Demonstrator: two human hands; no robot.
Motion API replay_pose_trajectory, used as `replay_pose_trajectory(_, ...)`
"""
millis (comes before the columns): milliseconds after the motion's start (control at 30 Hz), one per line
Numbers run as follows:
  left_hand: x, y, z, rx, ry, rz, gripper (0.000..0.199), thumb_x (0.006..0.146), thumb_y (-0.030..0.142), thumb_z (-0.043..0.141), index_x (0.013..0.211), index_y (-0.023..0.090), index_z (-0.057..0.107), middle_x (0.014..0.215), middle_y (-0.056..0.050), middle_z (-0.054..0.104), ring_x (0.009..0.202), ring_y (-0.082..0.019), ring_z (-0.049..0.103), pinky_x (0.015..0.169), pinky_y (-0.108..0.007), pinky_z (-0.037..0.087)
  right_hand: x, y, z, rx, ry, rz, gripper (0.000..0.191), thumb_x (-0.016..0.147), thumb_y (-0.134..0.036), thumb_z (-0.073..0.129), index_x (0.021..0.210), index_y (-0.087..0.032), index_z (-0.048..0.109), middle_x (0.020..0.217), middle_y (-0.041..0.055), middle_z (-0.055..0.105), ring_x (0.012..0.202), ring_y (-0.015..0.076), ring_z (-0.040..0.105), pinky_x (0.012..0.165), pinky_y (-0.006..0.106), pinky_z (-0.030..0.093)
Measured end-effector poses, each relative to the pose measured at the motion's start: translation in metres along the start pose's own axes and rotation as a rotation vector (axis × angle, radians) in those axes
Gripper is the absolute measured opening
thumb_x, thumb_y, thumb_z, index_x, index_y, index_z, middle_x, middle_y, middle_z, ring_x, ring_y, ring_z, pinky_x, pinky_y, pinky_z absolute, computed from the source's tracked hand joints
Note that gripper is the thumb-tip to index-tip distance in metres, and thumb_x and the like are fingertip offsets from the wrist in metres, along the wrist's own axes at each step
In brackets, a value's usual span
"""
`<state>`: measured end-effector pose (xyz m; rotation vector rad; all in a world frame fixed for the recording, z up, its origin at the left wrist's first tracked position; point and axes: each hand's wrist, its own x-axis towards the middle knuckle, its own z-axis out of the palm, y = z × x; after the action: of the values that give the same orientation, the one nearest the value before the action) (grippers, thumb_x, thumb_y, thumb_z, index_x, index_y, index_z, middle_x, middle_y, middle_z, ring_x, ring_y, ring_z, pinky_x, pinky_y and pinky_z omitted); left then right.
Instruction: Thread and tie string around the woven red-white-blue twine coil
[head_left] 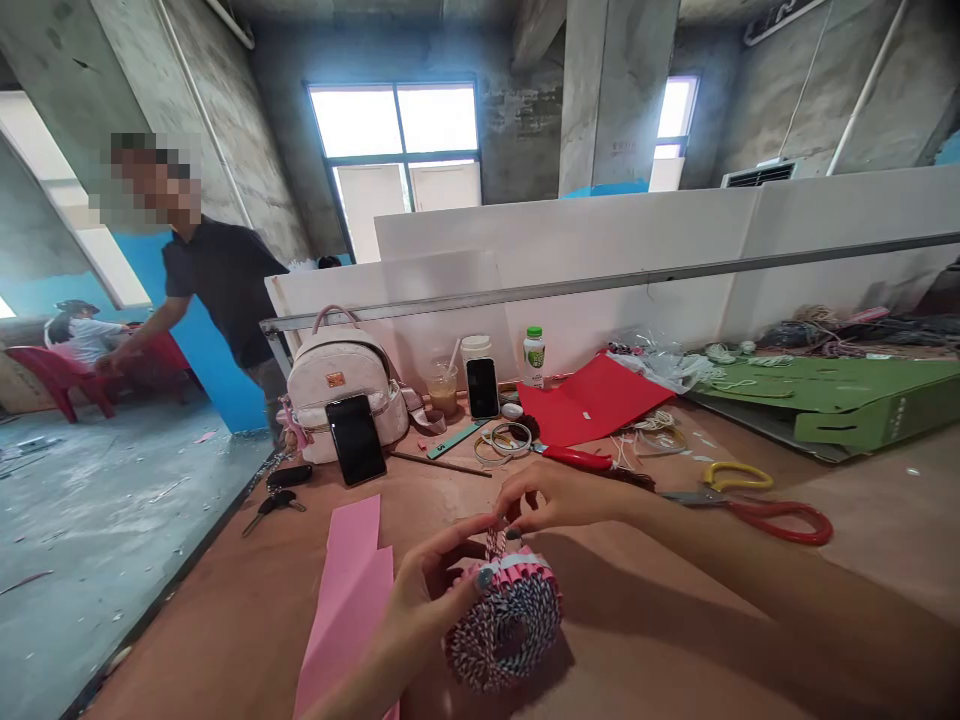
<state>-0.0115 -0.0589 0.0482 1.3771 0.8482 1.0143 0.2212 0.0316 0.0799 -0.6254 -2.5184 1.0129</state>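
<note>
The left hand [427, 590] and right hand [562, 497] pinch the top of a striped pink paper ring [504, 625] between thumbs and fingertips, over the table [660, 620], beside a pink paper sheet [346, 600].

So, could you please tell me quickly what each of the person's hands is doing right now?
Left hand: closed, holding a round pink folded-paper craft.
Right hand: closed, pinching the craft's top.

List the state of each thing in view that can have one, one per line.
Left hand, pinching the paper ring's top
Right hand, pinching the same top
Folded-paper ring, held in both hands
Red-handled scissors, blades closed
Plastic bottle, capped
Plastic cup, part-filled, straw in
Phone, screen dark, propped up
</note>
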Motion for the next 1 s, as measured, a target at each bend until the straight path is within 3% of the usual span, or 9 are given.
replay_pose_trajectory(200,0.0,0.002,0.001,0.018,0.01,0.014,0.045,0.077,0.049,0.082,0.117,0.029,0.076,0.122,-0.008,0.074,0.1,-0.022,0.067,0.078,-0.027,0.054,0.0,0.006,-0.002,0.018,0.18,0.002,0.018,0.095,-0.03,0.059,0.089,-0.019,0.072,0.088,0.0038,0.072,0.083,0.0184,0.064,0.073,0.028,0.047)
replay_pose_trajectory(367,-0.001,0.003,0.0,0.04,0.0,0.027,0.043,0.08,0.048,0.08,0.119,0.031,0.075,0.124,-0.007,0.071,0.098,-0.02,0.066,0.075,-0.024,0.052,-0.003,0.005,-0.011,0.022,0.328,-0.006,0.026,0.104,-0.033,0.034,0.099,-0.019,0.056,0.087,0.0048,0.064,0.081,0.0189,0.065,0.073,0.031,0.053)
replay_pose_trajectory(467,-0.001,0.004,-0.001,0.048,0.006,0.025,0.042,0.081,0.046,0.081,0.12,0.032,0.074,0.129,-0.007,0.068,0.098,-0.02,0.065,0.077,-0.023,0.052,-0.009,0.007,-0.022,-0.144,0.382,-0.015,0.022,0.099,-0.038,0.054,0.11,-0.02,0.06,0.104,0.0087,0.061,0.097,0.0244,0.061,0.086,0.039,0.051)
replay_pose_trajectory(567,-0.001,0.004,-0.001,0.04,0.008,0.034,0.041,0.079,0.046,0.082,0.118,0.032,0.075,0.127,-0.007,0.068,0.098,-0.02,0.066,0.079,-0.024,0.052,-0.016,0.017,-0.029,-0.593,0.285,0.024,0.043,0.083,-0.03,0.08,0.122,-0.024,0.065,0.119,0.012,0.059,0.114,0.0341,0.053,0.097,0.051,0.045)
replay_pose_trajectory(633,0.0,0.004,-0.001,0.037,0.014,0.036,0.042,0.078,0.047,0.082,0.117,0.032,0.076,0.126,-0.007,0.069,0.096,-0.02,0.066,0.078,-0.025,0.053,-0.018,0.027,-0.028,-0.761,0.212,0.069,0.046,0.078,-0.018,0.083,0.121,-0.023,0.068,0.119,0.014,0.06,0.114,0.0375,0.054,0.093,0.053,0.047)
replay_pose_trajectory(700,0.0,0.004,0.0,0.037,0.021,0.028,0.043,0.077,0.047,0.083,0.117,0.032,0.076,0.125,-0.007,0.069,0.096,-0.021,0.066,0.077,-0.025,0.052,-0.02,0.035,-0.021,-0.736,0.193,0.101,0.043,0.078,-0.006,0.077,0.118,-0.019,0.07,0.121,0.0172,0.062,0.111,0.0388,0.057,0.089,0.053,0.05)
replay_pose_trajectory(800,0.0,0.004,-0.001,0.04,0.01,0.017,0.046,0.078,0.049,0.082,0.119,0.03,0.075,0.118,-0.008,0.071,0.096,-0.022,0.065,0.075,-0.026,0.051,-0.019,0.041,-0.01,-0.657,0.16,0.094,0.038,0.083,-0.001,0.066,0.118,-0.017,0.069,0.129,0.0182,0.062,0.113,0.0353,0.06,0.09,0.049,0.051)
replay_pose_trajectory(900,0.0,0.003,-0.001,0.044,0.001,0.026,0.048,0.079,0.05,0.081,0.121,0.028,0.074,0.106,-0.008,0.072,0.094,-0.022,0.065,0.074,-0.026,0.05,-0.015,0.039,0.0,-0.506,0.043,0.027,0.034,0.088,-0.008,0.068,0.118,-0.021,0.07,0.127,0.0091,0.067,0.116,0.0247,0.061,0.097,0.036,0.05)
replay_pose_trajectory(1000,0.001,0.002,-0.002,0.03,-0.002,0.036,0.048,0.078,0.049,0.082,0.121,0.028,0.074,0.1,-0.006,0.072,0.092,-0.021,0.065,0.075,-0.025,0.049,-0.01,0.041,0.009,-0.366,-0.086,-0.001,0.028,0.082,-0.017,0.08,0.108,-0.023,0.073,0.108,0.0019,0.072,0.104,0.0177,0.065,0.089,0.025,0.05)
